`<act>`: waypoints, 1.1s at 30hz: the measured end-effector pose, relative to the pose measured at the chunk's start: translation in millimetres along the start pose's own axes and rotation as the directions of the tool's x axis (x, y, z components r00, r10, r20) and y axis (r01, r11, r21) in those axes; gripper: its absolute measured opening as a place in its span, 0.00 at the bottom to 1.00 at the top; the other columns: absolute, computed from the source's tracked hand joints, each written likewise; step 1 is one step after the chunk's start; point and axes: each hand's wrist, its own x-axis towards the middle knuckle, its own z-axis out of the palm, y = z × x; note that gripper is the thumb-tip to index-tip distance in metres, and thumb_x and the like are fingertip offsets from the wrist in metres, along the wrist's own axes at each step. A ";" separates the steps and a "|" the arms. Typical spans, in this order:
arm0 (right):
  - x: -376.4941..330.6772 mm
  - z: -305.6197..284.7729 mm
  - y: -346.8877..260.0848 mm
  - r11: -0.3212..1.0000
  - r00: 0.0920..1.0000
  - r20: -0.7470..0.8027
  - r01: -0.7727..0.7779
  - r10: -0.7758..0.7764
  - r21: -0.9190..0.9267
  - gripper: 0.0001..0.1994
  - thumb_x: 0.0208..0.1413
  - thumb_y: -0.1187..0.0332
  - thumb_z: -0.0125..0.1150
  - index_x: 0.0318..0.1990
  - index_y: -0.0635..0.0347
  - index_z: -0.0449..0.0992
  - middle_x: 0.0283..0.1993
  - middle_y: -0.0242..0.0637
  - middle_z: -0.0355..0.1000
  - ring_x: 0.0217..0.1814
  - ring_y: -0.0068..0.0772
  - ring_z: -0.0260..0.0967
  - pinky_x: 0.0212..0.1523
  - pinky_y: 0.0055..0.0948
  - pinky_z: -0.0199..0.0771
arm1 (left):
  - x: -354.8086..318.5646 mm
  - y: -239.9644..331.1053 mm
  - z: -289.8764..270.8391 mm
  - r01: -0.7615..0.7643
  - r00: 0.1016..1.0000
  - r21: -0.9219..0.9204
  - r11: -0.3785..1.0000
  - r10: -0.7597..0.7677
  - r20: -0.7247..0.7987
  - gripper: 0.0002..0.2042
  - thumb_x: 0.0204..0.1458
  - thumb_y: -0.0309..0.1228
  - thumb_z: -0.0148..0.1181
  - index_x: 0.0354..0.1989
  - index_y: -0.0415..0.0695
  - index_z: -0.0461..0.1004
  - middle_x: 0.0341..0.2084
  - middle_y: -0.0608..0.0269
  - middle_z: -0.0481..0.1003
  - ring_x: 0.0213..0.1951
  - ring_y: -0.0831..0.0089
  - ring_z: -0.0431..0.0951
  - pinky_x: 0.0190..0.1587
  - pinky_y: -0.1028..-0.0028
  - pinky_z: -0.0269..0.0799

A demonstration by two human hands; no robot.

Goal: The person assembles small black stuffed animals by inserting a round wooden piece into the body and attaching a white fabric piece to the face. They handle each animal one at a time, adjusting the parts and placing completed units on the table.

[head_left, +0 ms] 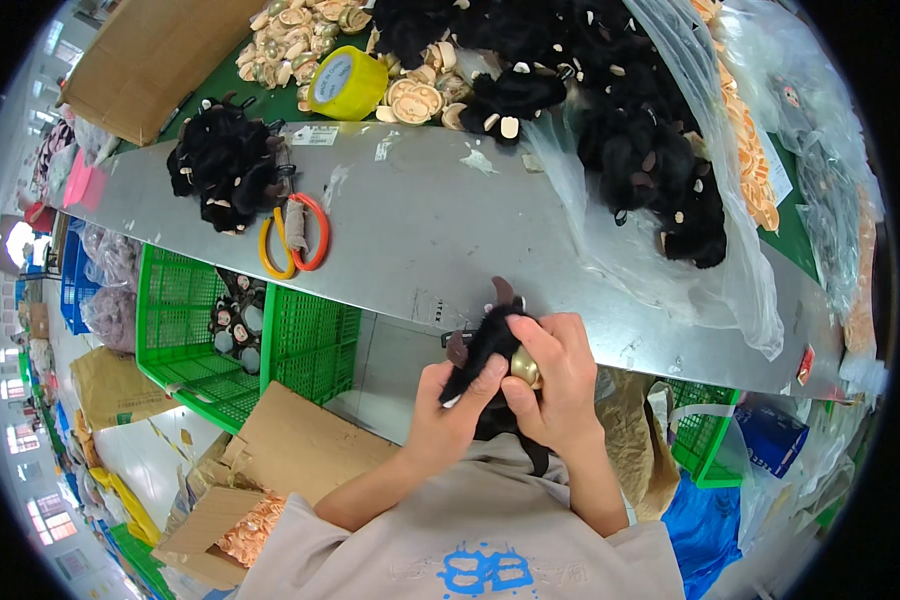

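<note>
My two hands hold a black plush toy piece point(487, 345) with brown ears in front of my shirt, just past the near edge of the metal table. My left hand point(450, 412) is closed on its left side, thumb pressed into the black pile. On the other side, the thumb and fingers of my right hand point(562, 380) pinch a shiny, rounded gold piece point(526, 369) against the plush. A black strip of the toy hangs below my hands. Where the gold piece meets the plush is partly hidden by my fingers.
The metal table point(400, 220) carries scissors point(295, 225) with orange and yellow handles, a black plush heap point(225, 165), yellow tape point(348, 84), peach face pieces point(295, 45) and a clear bag point(745, 290) of plush. Green crates point(310, 325) and cardboard point(305, 440) sit below.
</note>
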 end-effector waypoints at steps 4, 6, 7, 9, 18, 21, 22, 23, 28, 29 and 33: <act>-9.5 -7.0 8.0 0.995 0.999 0.003 -0.039 0.039 0.096 0.21 0.52 0.53 0.65 0.42 0.63 0.74 0.28 0.39 0.66 0.26 0.40 0.61 0.26 0.33 0.63 | -4.8 3.8 -1.2 0.127 0.992 0.063 0.990 -0.128 0.004 0.12 0.62 0.36 0.61 0.40 0.37 0.79 0.31 0.72 0.76 0.35 0.86 0.71 0.38 0.81 0.68; -13.8 -5.3 8.7 0.985 0.995 -0.065 -0.060 0.071 0.162 0.22 0.50 0.52 0.68 0.39 0.63 0.73 0.23 0.36 0.65 0.20 0.36 0.58 0.21 0.31 0.60 | -5.0 7.7 -3.4 0.045 0.993 0.132 0.990 -0.058 0.099 0.12 0.62 0.36 0.62 0.42 0.37 0.78 0.32 0.72 0.76 0.35 0.86 0.71 0.38 0.80 0.68; -16.9 -0.9 9.0 0.966 0.985 -0.137 -0.064 0.101 0.251 0.21 0.52 0.52 0.67 0.39 0.63 0.73 0.22 0.32 0.64 0.19 0.28 0.57 0.20 0.27 0.56 | -4.1 8.3 -8.1 0.065 0.985 0.092 0.994 -0.078 0.153 0.12 0.61 0.33 0.62 0.45 0.36 0.78 0.34 0.71 0.77 0.36 0.85 0.72 0.40 0.80 0.69; -19.5 -5.8 1.2 0.893 0.961 -0.085 -0.210 0.264 0.399 0.21 0.55 0.51 0.64 0.40 0.64 0.72 0.23 0.29 0.64 0.21 0.23 0.56 0.22 0.24 0.55 | -0.9 9.9 -9.3 0.099 0.965 -0.033 0.995 -0.088 0.245 0.12 0.61 0.31 0.62 0.46 0.36 0.78 0.36 0.70 0.78 0.38 0.84 0.73 0.42 0.79 0.70; -17.1 -0.9 -8.0 0.773 0.906 -0.085 -0.301 0.414 0.558 0.24 0.60 0.47 0.58 0.41 0.65 0.71 0.28 0.30 0.65 0.25 0.18 0.55 0.26 0.21 0.54 | -7.6 -3.0 -3.0 0.353 0.908 -0.432 0.830 -0.192 0.373 0.13 0.60 0.29 0.63 0.50 0.35 0.75 0.42 0.63 0.78 0.43 0.76 0.77 0.46 0.72 0.75; -16.6 -1.8 -10.1 0.804 0.924 -0.094 -0.269 0.371 0.531 0.25 0.60 0.47 0.58 0.43 0.65 0.70 0.31 0.32 0.67 0.25 0.19 0.56 0.26 0.22 0.56 | -8.1 -5.7 -5.5 0.385 0.880 -0.511 0.769 -0.138 0.455 0.13 0.60 0.28 0.62 0.50 0.35 0.75 0.43 0.60 0.77 0.45 0.74 0.77 0.47 0.71 0.75; -16.4 -1.5 -8.3 0.815 0.932 -0.095 -0.253 0.350 0.522 0.25 0.60 0.47 0.58 0.43 0.65 0.70 0.31 0.33 0.68 0.25 0.20 0.57 0.27 0.22 0.57 | -8.8 -6.0 -6.7 0.399 0.865 -0.538 0.743 -0.109 0.491 0.13 0.60 0.28 0.62 0.50 0.35 0.75 0.44 0.60 0.77 0.45 0.73 0.77 0.47 0.71 0.75; -16.9 -1.0 -5.3 0.825 0.939 -0.094 -0.238 0.330 0.513 0.25 0.60 0.47 0.58 0.43 0.66 0.70 0.32 0.34 0.68 0.25 0.20 0.57 0.27 0.22 0.57 | -8.3 -6.8 -7.7 0.399 0.855 -0.517 0.757 -0.103 0.509 0.12 0.60 0.28 0.62 0.49 0.35 0.75 0.43 0.59 0.77 0.45 0.73 0.77 0.48 0.71 0.75; -17.6 0.4 4.3 0.883 0.964 -0.070 -0.204 0.257 0.423 0.26 0.63 0.45 0.51 0.44 0.66 0.70 0.32 0.37 0.68 0.25 0.26 0.59 0.26 0.24 0.59 | -6.8 -7.7 -10.9 0.364 0.866 -0.426 0.829 -0.133 0.481 0.11 0.60 0.27 0.62 0.48 0.35 0.74 0.41 0.60 0.77 0.43 0.73 0.77 0.47 0.72 0.74; -18.3 1.7 6.4 0.889 0.967 -0.085 -0.183 0.240 0.420 0.27 0.64 0.44 0.49 0.44 0.66 0.69 0.32 0.38 0.68 0.25 0.27 0.59 0.26 0.25 0.59 | -6.4 -3.7 -10.3 0.368 0.864 -0.393 0.842 -0.153 0.480 0.11 0.60 0.26 0.62 0.48 0.35 0.75 0.41 0.61 0.77 0.43 0.74 0.77 0.47 0.72 0.73; -25.4 -0.5 7.2 0.870 0.970 -0.062 -0.183 0.237 0.458 0.28 0.67 0.44 0.41 0.45 0.66 0.69 0.32 0.40 0.68 0.26 0.31 0.58 0.26 0.29 0.59 | -5.8 10.4 -14.7 0.261 0.874 -0.215 0.941 -0.136 0.467 0.12 0.58 0.26 0.64 0.49 0.36 0.75 0.41 0.66 0.78 0.42 0.79 0.75 0.47 0.75 0.72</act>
